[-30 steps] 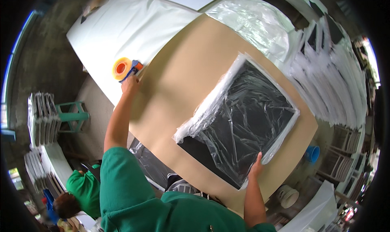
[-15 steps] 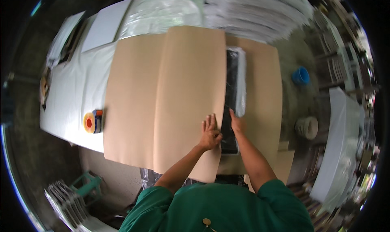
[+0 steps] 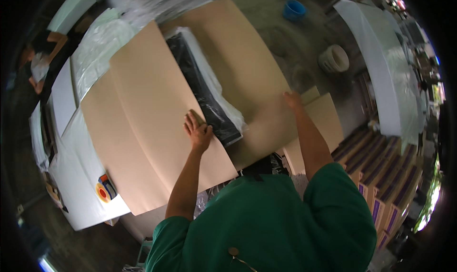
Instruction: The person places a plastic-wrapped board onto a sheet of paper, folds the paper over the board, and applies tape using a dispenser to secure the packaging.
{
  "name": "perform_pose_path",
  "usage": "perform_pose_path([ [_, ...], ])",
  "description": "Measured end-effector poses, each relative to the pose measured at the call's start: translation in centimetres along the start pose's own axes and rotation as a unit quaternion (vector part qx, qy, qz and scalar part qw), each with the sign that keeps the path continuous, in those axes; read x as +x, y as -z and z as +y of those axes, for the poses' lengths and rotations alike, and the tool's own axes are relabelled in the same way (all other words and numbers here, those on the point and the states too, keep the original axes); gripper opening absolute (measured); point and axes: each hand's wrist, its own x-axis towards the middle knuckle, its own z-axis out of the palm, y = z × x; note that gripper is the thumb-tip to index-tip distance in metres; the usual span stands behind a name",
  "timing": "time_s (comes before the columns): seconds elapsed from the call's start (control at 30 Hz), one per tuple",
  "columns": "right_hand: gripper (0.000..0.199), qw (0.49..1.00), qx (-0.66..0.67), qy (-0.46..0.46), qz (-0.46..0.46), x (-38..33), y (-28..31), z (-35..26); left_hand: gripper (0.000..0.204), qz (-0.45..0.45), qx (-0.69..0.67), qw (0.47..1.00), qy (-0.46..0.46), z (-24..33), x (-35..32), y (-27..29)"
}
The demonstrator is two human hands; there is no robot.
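A large sheet of brown cardboard with a long crease lies across the table, its edge over part of a long black item in clear plastic with a white foam-like strip along one side. My left hand presses on the cardboard beside that edge, fingers apart. To the right, brown cardboard also lies beneath the black item. At its right edge my right hand has its fingers closed on the border; the fingertips are partly hidden. Whether both cardboard parts are one piece I cannot tell.
A tape roll in an orange and blue holder sits on the white table cover. On the floor stand a blue bucket and a whitish bucket. Stacked cartons are at the right. Another person is at the far left.
My right hand has left the black item and moved right to the cardboard's edge. My left hand stays on the flap. The whole view has turned, with more cartons showing at right.
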Motion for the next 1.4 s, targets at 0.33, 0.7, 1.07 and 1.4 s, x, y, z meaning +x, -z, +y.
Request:
perform_pose_path([
  [0.33, 0.078, 0.932, 0.279, 0.128, -0.192, 0.8, 1.8, 7.4, 0.026, -0.017, 0.025, 1.000, -0.002, -0.2, 0.4, -0.2],
  [0.7, 0.077, 0.981, 0.142, 0.071, -0.109, 0.2, 0.4, 5.1, 0.026, -0.027, 0.038, 0.999, -0.003, 0.2, 0.5, -0.3],
  [1.07, 0.066, 0.974, 0.207, 0.088, -0.040, 0.0, -1.3, 4.7, 0.023, -0.010, 0.031, 0.999, -0.009, -0.3, 0.2, -0.3],
  [1.4, 0.073, 0.981, 0.161, 0.077, -0.078, 2.7, -1.7, 5.3, 0.024, -0.004, 0.031, 0.999, -0.010, -0.1, 0.2, -0.2],
])
